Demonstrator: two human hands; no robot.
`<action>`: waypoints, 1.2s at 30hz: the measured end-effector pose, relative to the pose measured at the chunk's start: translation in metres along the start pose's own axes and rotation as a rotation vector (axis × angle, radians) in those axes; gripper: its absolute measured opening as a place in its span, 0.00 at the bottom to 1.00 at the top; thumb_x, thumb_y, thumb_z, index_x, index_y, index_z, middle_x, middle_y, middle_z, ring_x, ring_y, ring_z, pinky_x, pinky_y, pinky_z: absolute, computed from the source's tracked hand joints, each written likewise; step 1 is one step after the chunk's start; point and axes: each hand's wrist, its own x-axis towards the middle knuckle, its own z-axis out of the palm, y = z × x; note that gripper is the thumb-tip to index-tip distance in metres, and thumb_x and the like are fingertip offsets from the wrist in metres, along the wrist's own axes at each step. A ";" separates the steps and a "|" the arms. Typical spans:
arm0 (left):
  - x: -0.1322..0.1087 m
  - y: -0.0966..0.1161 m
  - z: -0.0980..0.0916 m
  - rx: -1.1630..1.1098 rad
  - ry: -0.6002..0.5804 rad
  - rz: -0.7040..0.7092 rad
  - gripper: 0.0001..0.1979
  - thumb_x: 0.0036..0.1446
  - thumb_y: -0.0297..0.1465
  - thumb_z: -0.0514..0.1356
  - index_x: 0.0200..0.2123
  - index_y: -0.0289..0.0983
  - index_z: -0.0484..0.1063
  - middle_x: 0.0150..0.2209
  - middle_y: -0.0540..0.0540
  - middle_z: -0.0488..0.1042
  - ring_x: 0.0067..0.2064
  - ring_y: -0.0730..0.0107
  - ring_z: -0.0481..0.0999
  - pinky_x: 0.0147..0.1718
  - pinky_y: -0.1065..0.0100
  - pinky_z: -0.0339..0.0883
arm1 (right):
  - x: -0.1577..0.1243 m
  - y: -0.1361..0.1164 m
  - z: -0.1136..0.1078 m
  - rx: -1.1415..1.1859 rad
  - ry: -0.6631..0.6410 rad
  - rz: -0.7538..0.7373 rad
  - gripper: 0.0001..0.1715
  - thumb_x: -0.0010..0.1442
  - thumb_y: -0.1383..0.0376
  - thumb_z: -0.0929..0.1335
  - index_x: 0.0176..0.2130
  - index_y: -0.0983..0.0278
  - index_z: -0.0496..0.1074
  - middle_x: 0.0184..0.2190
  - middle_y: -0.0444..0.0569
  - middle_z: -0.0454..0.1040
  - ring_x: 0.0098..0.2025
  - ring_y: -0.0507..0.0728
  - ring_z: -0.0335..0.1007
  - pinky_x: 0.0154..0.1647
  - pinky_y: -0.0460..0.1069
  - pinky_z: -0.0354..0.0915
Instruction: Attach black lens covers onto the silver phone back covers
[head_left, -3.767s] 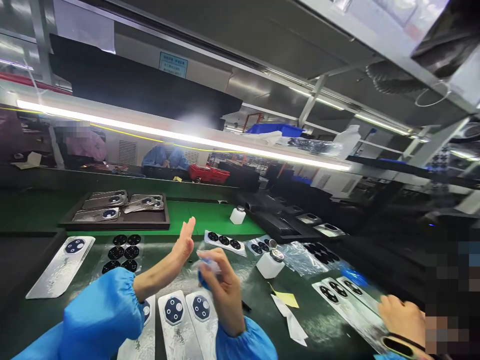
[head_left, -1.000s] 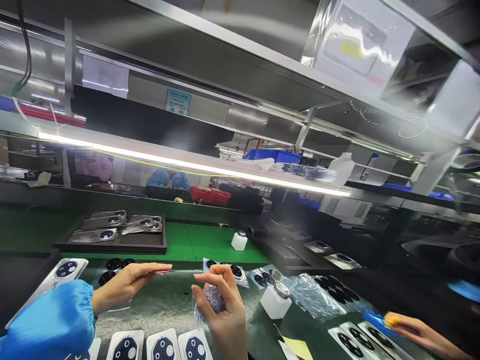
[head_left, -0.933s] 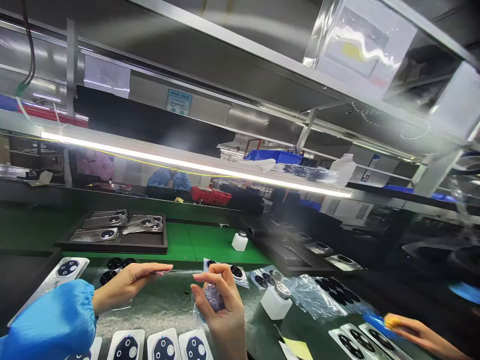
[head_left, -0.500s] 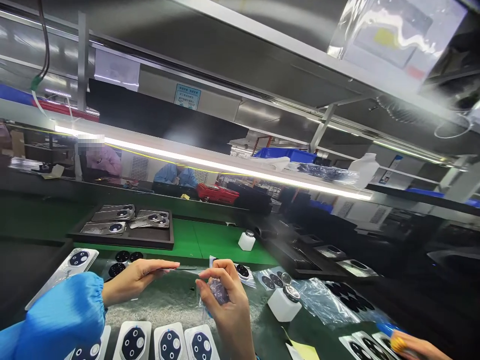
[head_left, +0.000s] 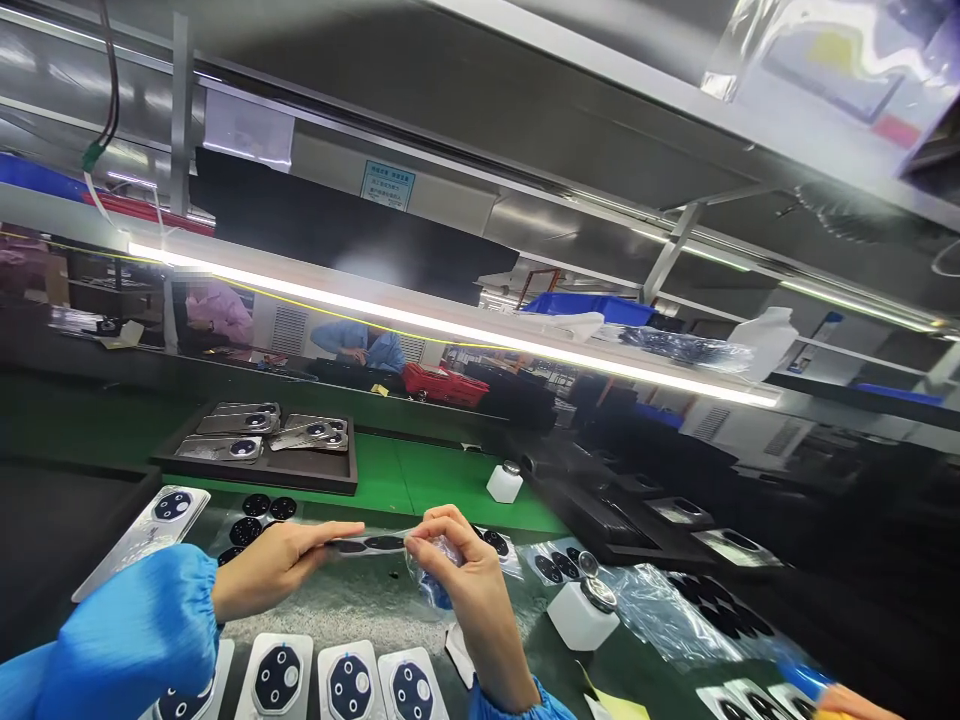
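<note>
My left hand (head_left: 274,565), in a blue sleeve, pinches one end of a thin clear film sheet with black round pieces (head_left: 382,543). The other end is between the thumb and fingers of my right hand (head_left: 465,560). The sheet is held nearly edge-on above the table. Some crumpled clear plastic (head_left: 435,588) shows under my right fingers. Below my hands is a row of pale phone-shaped panels (head_left: 345,685) with black camera discs. Left of my left hand sits a stack of similar panels (head_left: 142,535), with loose black discs (head_left: 246,530) behind that hand.
A dark tray (head_left: 315,480) of phone panels stands at the back left. White bottles with metal caps, one near (head_left: 581,615) and one far (head_left: 505,483), are to the right. Clear plastic bags (head_left: 660,610) lie beyond. Another person's hand (head_left: 847,702) reaches in at lower right.
The film sheet has tilted, so its black discs now show between my hands. My right hand has closed in on its end and turned slightly. The view has shifted a little left.
</note>
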 end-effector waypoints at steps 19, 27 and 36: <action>0.023 -0.014 -0.017 0.264 0.303 -0.086 0.13 0.63 0.35 0.52 0.43 0.41 0.75 0.42 0.46 0.79 0.42 0.59 0.71 0.49 0.59 0.58 | 0.027 0.016 0.002 0.055 0.072 0.277 0.22 0.42 0.50 0.78 0.23 0.67 0.77 0.19 0.45 0.72 0.22 0.50 0.59 0.24 0.47 0.55; 0.018 0.001 -0.031 -0.033 0.070 -0.033 0.24 0.64 0.48 0.51 0.28 0.38 0.77 0.31 0.47 0.79 0.37 0.64 0.75 0.44 0.65 0.63 | 0.034 0.010 -0.005 0.118 -0.037 0.265 0.18 0.44 0.52 0.78 0.24 0.63 0.77 0.36 0.54 0.81 0.40 0.60 0.73 0.39 0.50 0.64; 0.048 -0.008 0.019 -0.567 -0.032 -0.155 0.28 0.48 0.49 0.66 0.47 0.36 0.75 0.46 0.42 0.79 0.47 0.60 0.77 0.45 0.65 0.67 | 0.034 0.005 0.009 0.201 -0.188 0.253 0.17 0.45 0.52 0.77 0.25 0.62 0.75 0.37 0.54 0.81 0.46 0.63 0.74 0.47 0.54 0.65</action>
